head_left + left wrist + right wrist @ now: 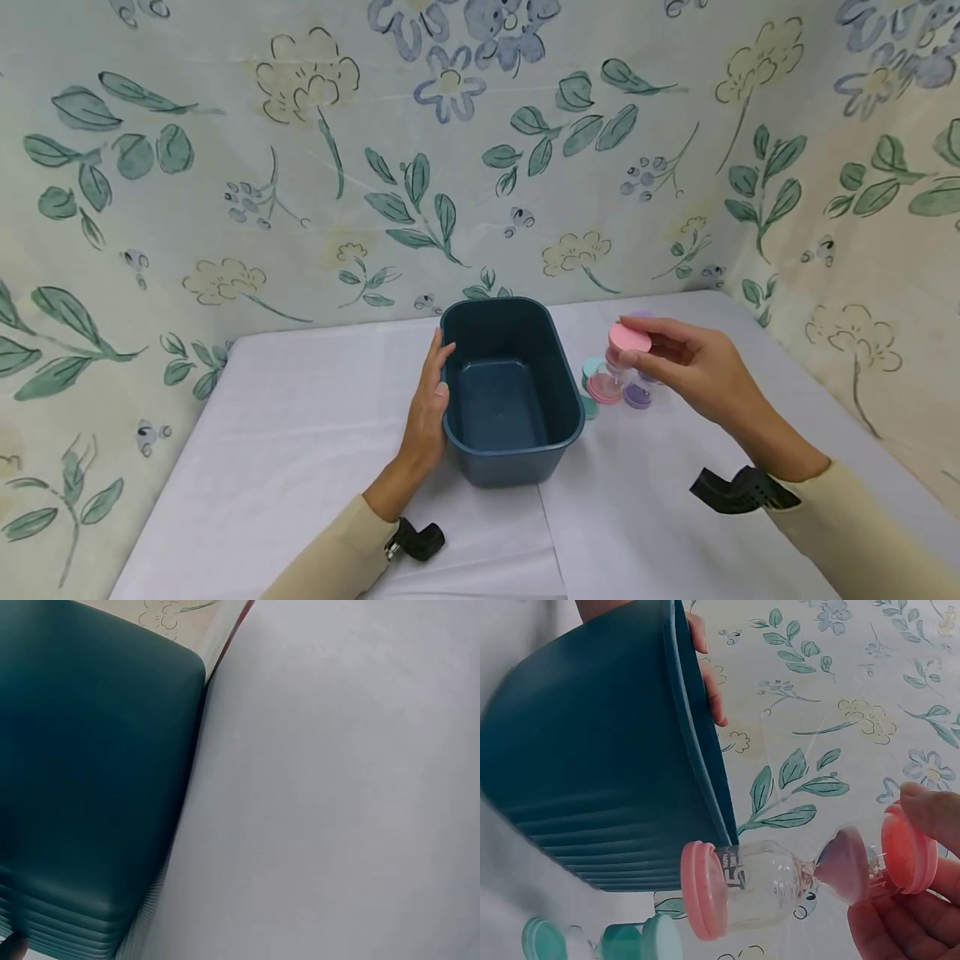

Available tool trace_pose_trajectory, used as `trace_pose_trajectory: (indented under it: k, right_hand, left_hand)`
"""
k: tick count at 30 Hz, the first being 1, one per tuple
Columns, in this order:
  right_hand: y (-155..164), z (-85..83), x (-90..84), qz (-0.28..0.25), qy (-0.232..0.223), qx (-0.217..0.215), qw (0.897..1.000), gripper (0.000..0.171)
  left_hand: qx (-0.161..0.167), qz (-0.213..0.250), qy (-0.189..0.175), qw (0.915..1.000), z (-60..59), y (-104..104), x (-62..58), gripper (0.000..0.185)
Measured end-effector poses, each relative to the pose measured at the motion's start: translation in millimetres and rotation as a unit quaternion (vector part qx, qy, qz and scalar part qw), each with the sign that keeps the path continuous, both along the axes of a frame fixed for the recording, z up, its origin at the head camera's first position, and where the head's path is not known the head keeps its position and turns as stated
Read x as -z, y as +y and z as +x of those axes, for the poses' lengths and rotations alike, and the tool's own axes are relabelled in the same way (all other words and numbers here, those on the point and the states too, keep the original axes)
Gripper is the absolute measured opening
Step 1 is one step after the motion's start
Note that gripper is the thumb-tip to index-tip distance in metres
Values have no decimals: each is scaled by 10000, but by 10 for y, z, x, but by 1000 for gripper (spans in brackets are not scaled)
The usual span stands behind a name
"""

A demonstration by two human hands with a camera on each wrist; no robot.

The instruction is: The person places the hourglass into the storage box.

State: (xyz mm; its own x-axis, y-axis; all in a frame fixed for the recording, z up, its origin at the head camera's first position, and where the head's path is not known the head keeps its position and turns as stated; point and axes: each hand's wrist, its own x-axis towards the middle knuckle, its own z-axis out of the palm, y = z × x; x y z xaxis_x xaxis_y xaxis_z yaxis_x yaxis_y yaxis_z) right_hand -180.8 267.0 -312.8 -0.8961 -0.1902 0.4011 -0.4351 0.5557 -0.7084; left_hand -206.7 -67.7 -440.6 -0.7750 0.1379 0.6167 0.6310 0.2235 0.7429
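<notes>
My right hand (693, 367) pinches a pink-capped sand timer (769, 885) by one end cap, thumb on one side and fingers on the other. Clear bulbs with pink sand show between its two caps in the right wrist view. My left hand (427, 408) rests along the left wall of a dark blue plastic bin (495, 467), its fingers mostly straight and the thumb and a fingertip at the rim. The bin stands upright, and nothing lies on its visible floor. Two fingers (712, 694) of that hand show beyond the rim in the right wrist view.
Right of the bin are a teal sand timer (664, 941) and a purple-capped one (637, 397), partly hidden behind the held timer and my right hand. A white cloth covers the table (315, 400). Floral fabric (480, 200) hangs behind and at both sides.
</notes>
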Motion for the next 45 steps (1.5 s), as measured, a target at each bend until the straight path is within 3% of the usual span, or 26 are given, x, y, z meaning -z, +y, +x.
trace_pose_trajectory:
  k: [10,19,25,33,45]
  right_hand:
    - [-163,-39,-212,-64,288,-357,9989,46]
    - [-367,-60,-320,-316,104,-827,9960,47]
    - [-492,-93,-329,-189,109,-930,9954,48]
    - [-626,-147,-297,-437,-245,-1454,9881,46]
    - [-875,-211,-207,-299,-549,-1626,9847,45]
  left_hand:
    - [-46,-74,118,9999,-12,-10,-14,57]
    - [-36,-51,170,9998,-45,-23,8,60]
    - [-96,-78,165,9998,-40,-24,-18,54]
    - [-22,-27,55,10000,-7,-9,-87,56]
    - [-256,-252,54,9993,-55,-44,-15,55]
